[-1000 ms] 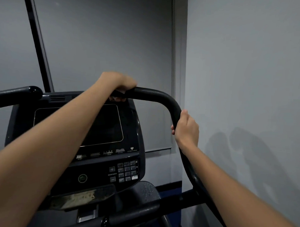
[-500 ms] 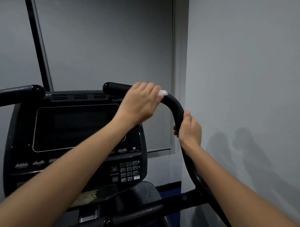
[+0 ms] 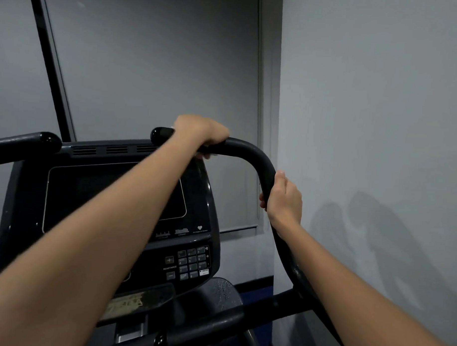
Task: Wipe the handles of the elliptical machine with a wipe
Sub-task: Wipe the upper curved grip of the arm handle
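The black right handle (image 3: 251, 154) of the elliptical curves from a rounded end cap over to the right and down. My left hand (image 3: 200, 133) is wrapped over its top part close to the end cap; the white wipe is hidden under the palm, with only a sliver showing at the hand's left edge. My right hand (image 3: 283, 198) grips the handle lower down, just below the bend. The left handle (image 3: 24, 142) ends at the far left, untouched.
The console (image 3: 112, 194) with dark screen and keypad (image 3: 190, 264) stands right behind the handles. A grey wall (image 3: 366, 126) is close on the right. A horizontal black bar (image 3: 230, 318) crosses below, and a slanted dark pole (image 3: 52, 63) rises behind the left handle.
My left hand slid right along the top of the handle, showing the white wipe, then came back left toward the end cap. The right hand has kept its grip.
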The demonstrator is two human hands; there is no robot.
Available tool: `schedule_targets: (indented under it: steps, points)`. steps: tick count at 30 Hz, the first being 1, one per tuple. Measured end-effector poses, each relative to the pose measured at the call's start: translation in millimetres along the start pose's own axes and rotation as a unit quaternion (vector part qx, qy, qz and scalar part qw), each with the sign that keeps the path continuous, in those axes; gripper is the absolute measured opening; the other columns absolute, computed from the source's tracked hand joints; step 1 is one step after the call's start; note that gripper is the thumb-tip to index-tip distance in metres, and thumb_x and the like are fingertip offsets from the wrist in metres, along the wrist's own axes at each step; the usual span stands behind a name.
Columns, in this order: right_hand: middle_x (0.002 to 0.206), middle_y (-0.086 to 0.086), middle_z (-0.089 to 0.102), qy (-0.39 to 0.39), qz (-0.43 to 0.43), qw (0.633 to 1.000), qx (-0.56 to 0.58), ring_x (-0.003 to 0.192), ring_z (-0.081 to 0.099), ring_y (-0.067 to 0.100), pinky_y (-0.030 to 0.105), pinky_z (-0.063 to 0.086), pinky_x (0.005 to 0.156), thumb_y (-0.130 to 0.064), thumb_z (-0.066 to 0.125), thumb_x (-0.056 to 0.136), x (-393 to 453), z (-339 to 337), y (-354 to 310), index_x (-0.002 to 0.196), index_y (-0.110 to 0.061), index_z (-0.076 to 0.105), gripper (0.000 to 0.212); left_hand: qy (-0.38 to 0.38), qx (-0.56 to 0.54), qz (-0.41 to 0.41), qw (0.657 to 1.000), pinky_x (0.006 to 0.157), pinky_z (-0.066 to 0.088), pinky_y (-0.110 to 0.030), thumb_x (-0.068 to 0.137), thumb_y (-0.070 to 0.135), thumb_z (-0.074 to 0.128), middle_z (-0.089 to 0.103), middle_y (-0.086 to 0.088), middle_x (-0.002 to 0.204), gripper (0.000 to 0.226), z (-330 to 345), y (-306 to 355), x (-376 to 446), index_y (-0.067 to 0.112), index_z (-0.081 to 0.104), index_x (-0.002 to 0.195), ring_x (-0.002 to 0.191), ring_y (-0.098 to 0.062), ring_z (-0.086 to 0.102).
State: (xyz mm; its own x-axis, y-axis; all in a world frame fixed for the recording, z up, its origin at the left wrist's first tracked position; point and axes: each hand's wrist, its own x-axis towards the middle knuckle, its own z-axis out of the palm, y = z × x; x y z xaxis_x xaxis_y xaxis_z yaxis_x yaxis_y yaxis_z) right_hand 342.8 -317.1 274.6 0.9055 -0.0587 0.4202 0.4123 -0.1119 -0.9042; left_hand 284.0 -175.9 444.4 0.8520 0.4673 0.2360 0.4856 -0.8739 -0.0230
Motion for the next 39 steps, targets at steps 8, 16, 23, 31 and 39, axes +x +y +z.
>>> schedule_targets:
  steps: [8,16,23,31,39]
  points:
    - [0.068,0.009,0.072,-0.029,0.029,0.999,0.030,0.061,0.068,0.026,0.046,0.057,0.075,-0.047,0.024,0.102,1,-3,2,0.078,-0.013,0.065,0.058,0.480,0.087,0.222,0.844,0.066,0.041,-0.042,0.109,0.033,0.038,0.059,-0.006,0.073,0.039,89,-1,-9,0.013,0.059,0.082,0.062,-0.029,0.048]
    - [0.088,0.013,0.075,-0.171,0.144,0.975,0.004,0.068,0.066,0.019,0.031,0.044,0.063,-0.045,0.020,0.107,-14,-36,9,0.103,-0.005,0.068,0.063,0.328,0.029,0.046,0.943,0.070,0.038,-0.036,0.102,0.030,0.035,0.063,-0.019,0.085,0.043,38,-20,-3,0.007,0.067,0.086,0.084,-0.040,0.062]
    - [0.098,0.013,0.065,-0.220,0.226,0.948,0.043,0.078,0.054,0.023,0.033,0.041,0.064,-0.044,0.023,0.105,-29,-58,21,0.102,-0.012,0.060,0.049,0.359,0.046,0.192,0.912,0.061,0.044,-0.038,0.102,0.027,0.036,0.061,-0.008,0.065,0.048,81,53,-9,0.010,0.064,0.068,0.059,-0.031,0.052]
    - [0.099,0.018,0.059,-0.170,0.260,0.942,0.126,0.069,0.053,0.023,0.032,0.040,0.061,-0.054,0.017,0.106,-28,-54,43,0.128,0.006,0.058,0.076,0.405,0.031,0.377,0.832,0.123,0.023,-0.043,0.106,0.028,0.043,0.064,-0.009,0.102,0.035,147,73,-28,0.006,0.069,0.100,0.114,-0.029,0.057]
    - [0.092,0.011,0.065,-0.144,0.290,0.939,0.120,0.087,0.062,0.023,0.033,0.049,0.081,-0.058,0.016,0.105,-38,-59,54,0.094,-0.012,0.061,0.065,0.335,0.081,0.457,0.820,0.126,0.018,-0.043,0.109,0.030,0.031,0.065,-0.010,0.112,0.043,214,80,-72,0.007,0.067,0.109,0.120,-0.029,0.054]
